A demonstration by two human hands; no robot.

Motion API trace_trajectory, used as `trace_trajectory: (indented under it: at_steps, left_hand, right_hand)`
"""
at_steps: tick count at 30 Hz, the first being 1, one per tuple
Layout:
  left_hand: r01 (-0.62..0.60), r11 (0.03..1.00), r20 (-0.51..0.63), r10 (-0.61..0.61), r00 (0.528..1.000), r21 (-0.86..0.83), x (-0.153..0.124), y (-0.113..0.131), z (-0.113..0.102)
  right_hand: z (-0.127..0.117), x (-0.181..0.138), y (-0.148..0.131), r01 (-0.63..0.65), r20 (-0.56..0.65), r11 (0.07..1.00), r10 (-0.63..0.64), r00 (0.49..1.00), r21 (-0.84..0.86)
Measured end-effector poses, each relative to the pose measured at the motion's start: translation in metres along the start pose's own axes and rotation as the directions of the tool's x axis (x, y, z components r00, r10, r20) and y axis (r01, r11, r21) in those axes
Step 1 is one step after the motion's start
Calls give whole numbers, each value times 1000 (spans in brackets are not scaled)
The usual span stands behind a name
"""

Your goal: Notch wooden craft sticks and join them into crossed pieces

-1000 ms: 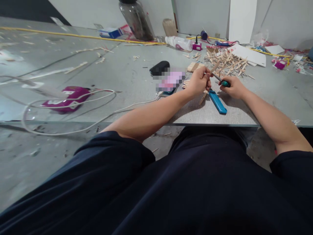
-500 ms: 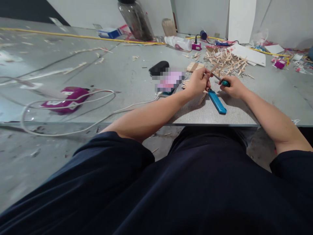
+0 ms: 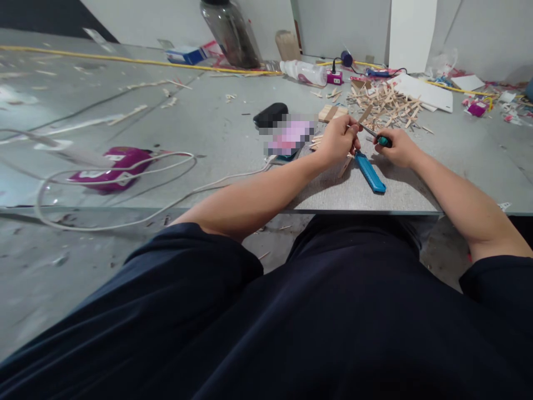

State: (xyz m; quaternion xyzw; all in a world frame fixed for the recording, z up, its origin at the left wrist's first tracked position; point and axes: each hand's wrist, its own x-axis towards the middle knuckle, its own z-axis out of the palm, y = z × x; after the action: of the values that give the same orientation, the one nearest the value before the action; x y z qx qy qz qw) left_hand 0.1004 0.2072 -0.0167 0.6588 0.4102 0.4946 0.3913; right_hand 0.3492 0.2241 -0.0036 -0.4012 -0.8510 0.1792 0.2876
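My left hand (image 3: 338,143) is closed around a thin wooden stick (image 3: 365,114) that points up and to the right. My right hand (image 3: 396,148) grips a small tool with a green handle (image 3: 383,141); its metal tip meets the stick near my left fingers. Both hands rest on the grey table (image 3: 216,128). A blue utility knife (image 3: 370,173) lies on the table between and just below the hands. Another wooden stick (image 3: 345,166) lies under my left hand.
A heap of wooden sticks (image 3: 389,105) lies behind my hands. A black case (image 3: 271,115), a magenta device (image 3: 113,168) with a white cable (image 3: 125,222), a plastic bottle (image 3: 303,72), a dark jar (image 3: 231,33) and white sheets (image 3: 425,93) are around.
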Motion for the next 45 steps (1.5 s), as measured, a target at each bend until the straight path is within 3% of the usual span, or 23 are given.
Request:
trace_trajectory:
  at_steps: [12, 36, 45]
  left_hand:
    - [16, 1000, 6, -16, 1000, 26, 1, 1, 0]
    - [-97, 988, 10, 96, 995, 116, 0, -7, -3]
    - [-72, 995, 36, 70, 997, 73, -1, -5, -3]
  right_hand:
    - [-4, -4, -11, -25, 70, 999, 22, 997, 40]
    - [-3, -2, -10, -22, 43, 1000, 22, 999, 13]
    - [-4, -3, -8, -16, 37, 1000, 16, 999, -15]
